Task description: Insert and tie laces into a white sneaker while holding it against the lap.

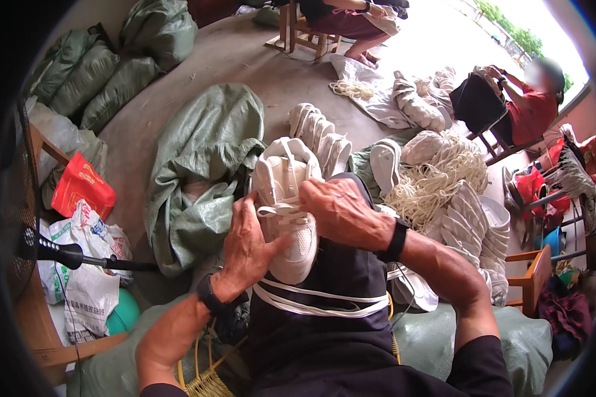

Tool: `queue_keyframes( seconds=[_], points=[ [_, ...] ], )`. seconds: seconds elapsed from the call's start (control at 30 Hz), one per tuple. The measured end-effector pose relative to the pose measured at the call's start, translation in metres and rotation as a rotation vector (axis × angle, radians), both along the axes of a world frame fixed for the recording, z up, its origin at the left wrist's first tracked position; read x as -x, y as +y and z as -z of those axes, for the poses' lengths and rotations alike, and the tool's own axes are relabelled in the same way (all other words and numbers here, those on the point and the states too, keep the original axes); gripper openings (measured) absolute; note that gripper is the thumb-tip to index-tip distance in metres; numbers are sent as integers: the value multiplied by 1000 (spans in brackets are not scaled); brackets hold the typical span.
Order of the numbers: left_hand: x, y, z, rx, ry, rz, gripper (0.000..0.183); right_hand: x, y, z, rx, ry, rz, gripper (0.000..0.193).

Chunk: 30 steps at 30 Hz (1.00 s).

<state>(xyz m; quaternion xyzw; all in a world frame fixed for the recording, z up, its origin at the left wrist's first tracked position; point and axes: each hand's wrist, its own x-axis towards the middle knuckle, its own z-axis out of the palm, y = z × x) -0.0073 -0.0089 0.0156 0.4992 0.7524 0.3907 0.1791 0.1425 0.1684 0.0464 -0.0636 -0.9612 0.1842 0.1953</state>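
Note:
A white sneaker (295,255) rests on my lap, its toe toward me and its tongue and opening facing away. My left hand (250,241) is wrapped round the shoe's left side, thumb over the toe area. At the right side of the eyelets, the curled fingers of my right hand (344,210) pinch the white shoelace (281,210), though the fingertips are partly hidden. Lace strands cross over the tongue. More loose white laces (324,306) lie across my dark trousers.
Stacked white shoes (462,221) and a heap of laces (420,175) lie to the right. A green woven sack (202,165) is ahead left; full sacks (86,73) stand behind it. Two seated people are farther off, one in red (533,109). A wooden stool (531,281) stands right.

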Motion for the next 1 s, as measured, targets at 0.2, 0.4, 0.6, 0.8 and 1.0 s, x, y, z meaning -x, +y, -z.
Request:
queue_keyframes(
  seconds=[0.2, 0.4, 0.6, 0.8, 1.0],
  points=[
    [-1, 0, 5, -8, 26, -22, 105, -15, 11, -8, 197, -124, 5, 13],
    [-1, 0, 6, -35, 42, -8, 101, -1, -4, 4, 214, -106, -45, 19],
    [-1, 0, 5, -29, 60, -4, 101, -7, 8, -9, 350, -93, -9, 9],
    [-3, 1, 8, -42, 83, -19, 103, -26, 28, -25, 578, -261, 70, 13],
    [-4, 1, 7, -11, 22, -15, 102, -17, 9, -11, 285, -202, 9, 25]
  ],
)
